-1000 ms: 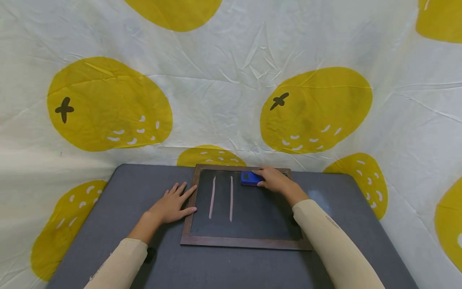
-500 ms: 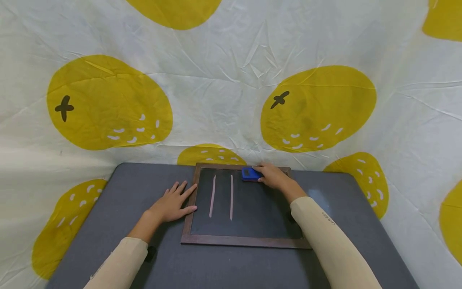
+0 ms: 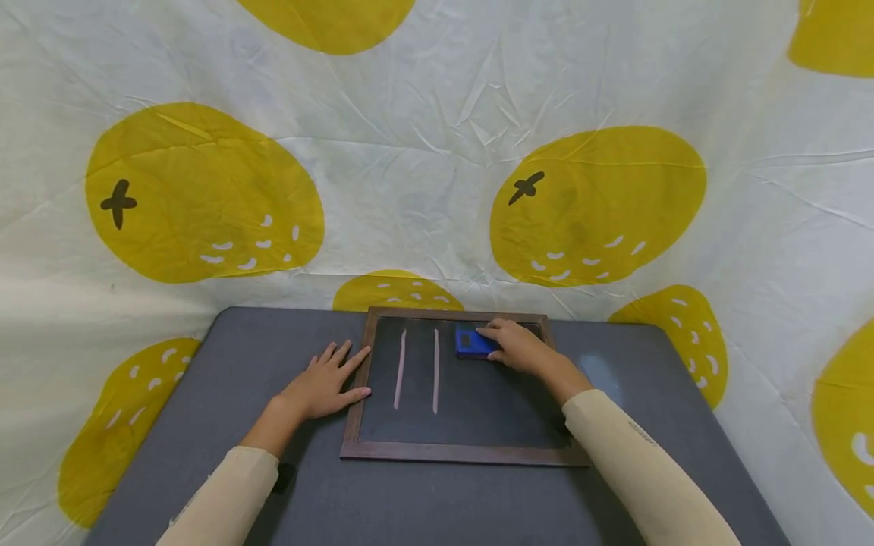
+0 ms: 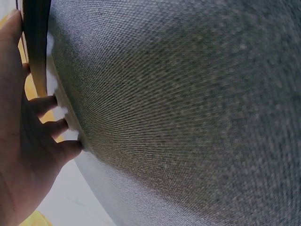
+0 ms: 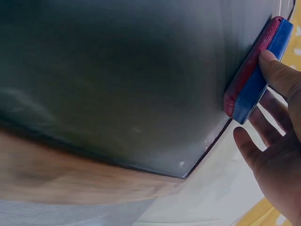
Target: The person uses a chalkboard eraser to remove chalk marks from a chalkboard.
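A small chalkboard (image 3: 478, 425) in a brown wooden frame lies on a grey table. Two pale pink chalk lines run down its left half, a left line (image 3: 400, 370) and a right line (image 3: 436, 371). My right hand (image 3: 520, 347) grips a blue board eraser (image 3: 471, 343) near the board's top edge, just right of the lines. In the right wrist view the eraser's red felt side (image 5: 249, 70) faces the board, with the thumb on its near side. My left hand (image 3: 326, 385) rests with spread fingers at the left frame edge, thumb and index finger on the wood.
The grey table (image 3: 437, 504) extends around the board on all sides. A white cloth (image 3: 410, 189) printed with large yellow fruit hangs right behind the table's far edge. Beige sleeves cover both forearms.
The right hand moves the eraser slightly up the board, then back down toward me, staying right of the chalk lines. The left hand and both lines stay as they were.
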